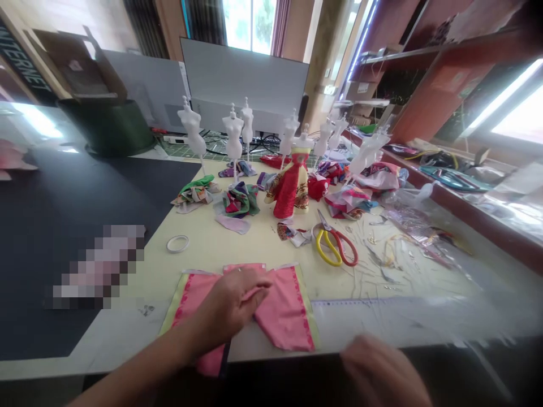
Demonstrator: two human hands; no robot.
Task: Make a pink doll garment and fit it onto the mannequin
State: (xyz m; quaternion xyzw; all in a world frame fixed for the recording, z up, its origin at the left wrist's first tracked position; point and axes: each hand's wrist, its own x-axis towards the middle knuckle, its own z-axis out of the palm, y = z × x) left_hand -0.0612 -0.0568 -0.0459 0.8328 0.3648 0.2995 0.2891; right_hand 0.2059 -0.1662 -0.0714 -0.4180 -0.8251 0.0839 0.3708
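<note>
Pink fabric pieces (285, 308) with red patterned bands and pale yellow-green edging lie at the table's front edge. Above their middle is my left hand (237, 299), fingers curled and thumb drawn in toward them. Anything in that grip is too small or hidden to make out. Part of the left fabric panel (199, 288) is covered by my left forearm. My right hand (384, 367) is at the front edge, right of the cloth and apart from it, smeared by motion. Scissors (335, 243) with one yellow and one red handle lie behind the fabric.
A white ring (177, 243) and a ruler (352, 302) lie on the table. Several white mannequins (233, 135) stand behind heaps of cloth scraps (241, 199); one wears a red and gold dress (285, 189). Loose threads and plastic wrap (413, 217) cover the right side.
</note>
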